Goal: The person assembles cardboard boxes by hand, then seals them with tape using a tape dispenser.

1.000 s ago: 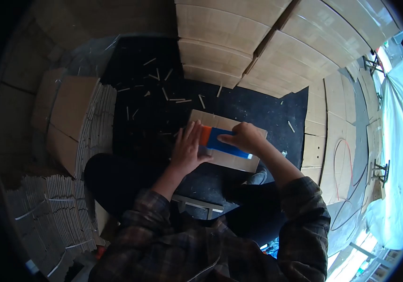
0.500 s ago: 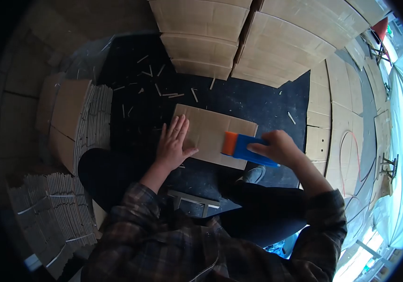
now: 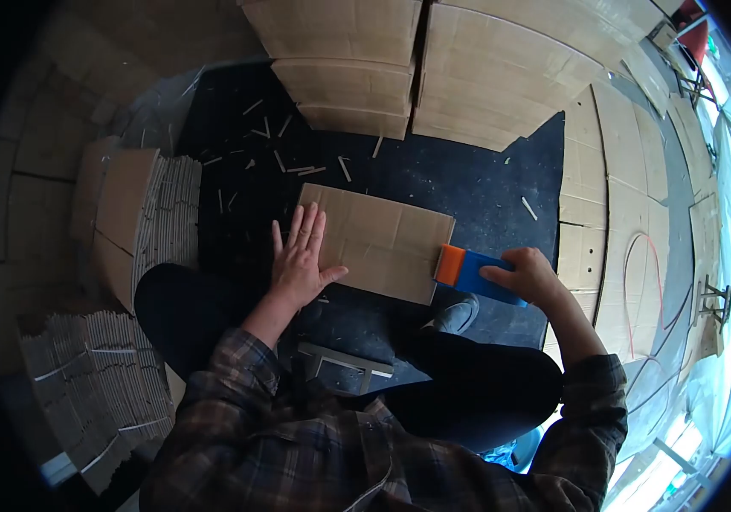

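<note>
Left hand [image 3: 296, 273] is spread, palm down on the carton's [image 3: 382, 243] left end, best pressed firmly; right hand [image 3: 533, 276] grips the dispenser [image 3: 478, 276] at its right edge, best held square; dark floor [image 3: 434, 175] below; stacked boxes [image 3: 493, 77] beyond.

The cardboard sheet [image 3: 382, 243] looks matt brown; the plaid shirt sleeves [image 3: 233, 367] are soft, matt cloth.

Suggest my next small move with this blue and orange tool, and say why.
Perhaps ease the blue and orange tool down over the right edge of the cardboard: its orange end is at that edge, and the left hand lies flat near the opposite end.
</note>
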`<action>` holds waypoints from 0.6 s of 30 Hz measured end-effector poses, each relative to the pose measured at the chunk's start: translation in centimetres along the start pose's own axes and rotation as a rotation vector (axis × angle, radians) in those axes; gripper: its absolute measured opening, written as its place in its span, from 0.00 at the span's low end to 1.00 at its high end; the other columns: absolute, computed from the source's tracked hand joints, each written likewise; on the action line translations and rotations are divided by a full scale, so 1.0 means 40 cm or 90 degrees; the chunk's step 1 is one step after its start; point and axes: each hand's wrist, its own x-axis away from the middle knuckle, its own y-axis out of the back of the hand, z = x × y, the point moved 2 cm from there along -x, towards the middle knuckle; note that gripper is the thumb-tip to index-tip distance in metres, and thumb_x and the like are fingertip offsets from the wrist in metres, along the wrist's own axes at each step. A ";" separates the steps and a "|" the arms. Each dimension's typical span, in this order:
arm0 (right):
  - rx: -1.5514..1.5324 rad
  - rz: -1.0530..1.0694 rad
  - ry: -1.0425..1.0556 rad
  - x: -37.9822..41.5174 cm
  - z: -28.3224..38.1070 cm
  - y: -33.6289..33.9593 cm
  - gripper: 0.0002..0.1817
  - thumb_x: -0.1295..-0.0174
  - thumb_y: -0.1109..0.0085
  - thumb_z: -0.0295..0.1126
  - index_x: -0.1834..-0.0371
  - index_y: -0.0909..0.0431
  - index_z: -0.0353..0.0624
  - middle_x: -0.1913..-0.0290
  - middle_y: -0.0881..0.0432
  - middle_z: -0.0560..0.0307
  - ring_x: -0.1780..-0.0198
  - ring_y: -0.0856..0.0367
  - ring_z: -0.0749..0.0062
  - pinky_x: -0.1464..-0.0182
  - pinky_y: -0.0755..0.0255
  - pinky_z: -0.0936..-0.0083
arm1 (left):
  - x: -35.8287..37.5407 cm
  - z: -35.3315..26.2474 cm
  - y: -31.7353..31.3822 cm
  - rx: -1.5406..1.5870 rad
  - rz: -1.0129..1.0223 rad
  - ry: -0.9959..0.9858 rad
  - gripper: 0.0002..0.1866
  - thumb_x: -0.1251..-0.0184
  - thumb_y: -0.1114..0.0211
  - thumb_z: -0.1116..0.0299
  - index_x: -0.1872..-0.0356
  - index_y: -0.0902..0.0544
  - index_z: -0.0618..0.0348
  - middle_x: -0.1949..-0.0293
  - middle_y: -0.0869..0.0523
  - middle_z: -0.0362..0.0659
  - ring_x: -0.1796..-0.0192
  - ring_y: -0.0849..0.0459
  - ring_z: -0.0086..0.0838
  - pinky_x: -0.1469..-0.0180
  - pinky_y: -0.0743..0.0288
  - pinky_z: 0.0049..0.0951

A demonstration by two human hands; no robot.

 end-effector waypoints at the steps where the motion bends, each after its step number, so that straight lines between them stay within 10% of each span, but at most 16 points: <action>1: 0.008 0.014 -0.013 0.000 -0.002 0.004 0.26 0.44 0.34 0.54 0.62 0.13 0.38 0.71 0.15 0.48 0.69 0.14 0.62 0.59 0.21 0.66 | -0.009 -0.033 0.014 -0.022 0.035 0.036 0.55 0.44 0.38 0.34 0.23 0.51 0.58 0.21 0.55 0.47 0.20 0.59 0.39 0.24 0.66 0.59; 8: -0.019 -0.036 0.031 -0.006 -0.032 -0.013 0.26 0.44 0.34 0.56 0.65 0.14 0.38 0.72 0.15 0.46 0.69 0.13 0.60 0.59 0.20 0.67 | -0.068 -0.359 -0.025 0.083 0.110 -0.191 0.60 0.45 0.41 0.28 0.24 0.53 0.65 0.22 0.57 0.52 0.20 0.61 0.41 0.22 0.66 0.51; 18: -0.068 -0.026 0.093 0.051 -0.099 0.050 0.22 0.45 0.29 0.50 0.73 0.16 0.37 0.78 0.19 0.51 0.75 0.17 0.68 0.68 0.23 0.72 | -0.069 -0.368 -0.051 0.109 0.029 -0.177 0.55 0.45 0.34 0.40 0.24 0.50 0.62 0.22 0.52 0.49 0.20 0.57 0.39 0.21 0.65 0.46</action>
